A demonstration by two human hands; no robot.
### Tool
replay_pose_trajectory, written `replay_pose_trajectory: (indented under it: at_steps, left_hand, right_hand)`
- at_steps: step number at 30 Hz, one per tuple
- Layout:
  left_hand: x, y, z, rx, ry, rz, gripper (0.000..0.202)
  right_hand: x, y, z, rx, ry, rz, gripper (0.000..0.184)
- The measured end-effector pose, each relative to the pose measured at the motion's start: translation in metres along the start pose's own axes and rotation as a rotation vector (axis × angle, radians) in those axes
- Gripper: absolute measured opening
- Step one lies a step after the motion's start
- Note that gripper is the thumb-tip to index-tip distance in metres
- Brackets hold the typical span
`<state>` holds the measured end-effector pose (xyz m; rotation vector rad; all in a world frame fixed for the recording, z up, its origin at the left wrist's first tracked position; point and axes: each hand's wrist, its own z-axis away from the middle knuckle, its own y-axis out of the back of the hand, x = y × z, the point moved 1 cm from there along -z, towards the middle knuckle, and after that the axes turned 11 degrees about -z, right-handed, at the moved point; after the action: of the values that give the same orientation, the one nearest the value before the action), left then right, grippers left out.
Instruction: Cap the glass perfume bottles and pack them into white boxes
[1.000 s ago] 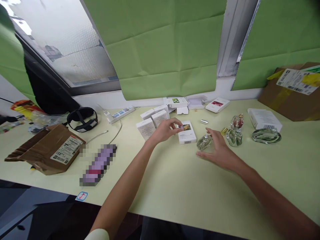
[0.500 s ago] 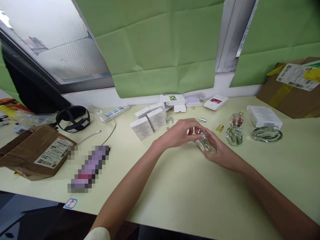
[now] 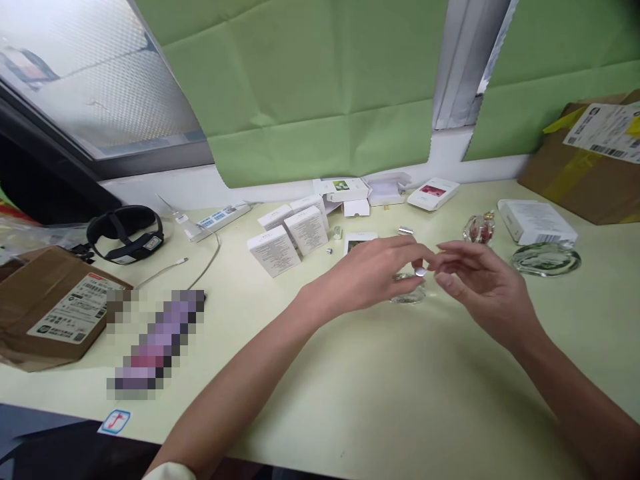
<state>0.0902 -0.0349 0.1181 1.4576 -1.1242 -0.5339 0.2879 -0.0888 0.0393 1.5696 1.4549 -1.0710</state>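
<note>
My left hand [image 3: 377, 272] is closed in a pinch around a small silver cap-like piece [image 3: 421, 272], which shows at its fingertips. Just beneath those fingers a clear glass piece [image 3: 409, 292], perhaps a bottle, rests on the table, partly covered by the hand. My right hand [image 3: 487, 290] is beside it, fingers loosely curved and apart, with nothing visible in them; its fingertips come close to the left ones. Behind the right hand stands a faceted glass bottle [image 3: 479, 229] with a reddish middle and gold top, its lower part hidden.
An oval glass dish-like piece [image 3: 546, 260] lies at right before a white box [image 3: 537, 222]. Small white boxes [image 3: 274, 251] stand mid-back near a silver cylinder [image 3: 406, 231]. Leftward are a phone [image 3: 163, 340], a headset [image 3: 125, 233] and a cardboard box [image 3: 55, 307]; another carton [image 3: 585, 167] sits far right.
My right hand has let go of the glass piece and moved right. The glass piece now rests on the table, and a silver piece shows in my left fingertips. The view has shifted slightly.
</note>
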Motion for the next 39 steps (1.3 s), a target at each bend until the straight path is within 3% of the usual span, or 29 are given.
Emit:
replay_pose_trajectory:
  at_steps: [5,9,18,22,26,32,36,39]
  left_hand:
    - [0.018,-0.002,0.003,0.05,-0.015,-0.143,0.034]
    - [0.023,0.0,0.003,0.007,-0.047,-0.315,0.03]
    - [0.014,0.004,0.004,-0.002,-0.048,-0.319,0.026]
    - [0.009,0.003,0.003,-0.011,-0.03,-0.213,0.024]
    - [0.001,0.005,0.001,-0.035,-0.032,-0.034,0.022]
    - [-0.005,0.001,0.0,-0.075,-0.042,0.145,0.023]
    - [-0.005,0.0,0.0,-0.124,-0.05,0.148,0.028]
    - [-0.008,0.001,0.002,-0.167,0.0,0.124,0.039]
  right_hand:
    - [-0.001,-0.012,0.006,-0.086,-0.145,-0.117,0.034]
    - [-0.001,-0.01,0.005,-0.081,-0.222,-0.186,0.03]
    - [0.004,0.005,0.001,-0.072,-0.176,-0.178,0.025]
    - [-0.002,0.002,0.002,-0.028,-0.091,-0.055,0.024]
    - [-0.003,0.0,0.006,0.008,0.123,0.119,0.025]
    - [-0.007,0.003,0.009,-0.09,0.384,0.412,0.024]
    - [-0.011,0.002,0.006,-0.126,0.442,0.404,0.023]
    - [-0.009,0.002,0.003,-0.095,0.386,0.393,0.02]
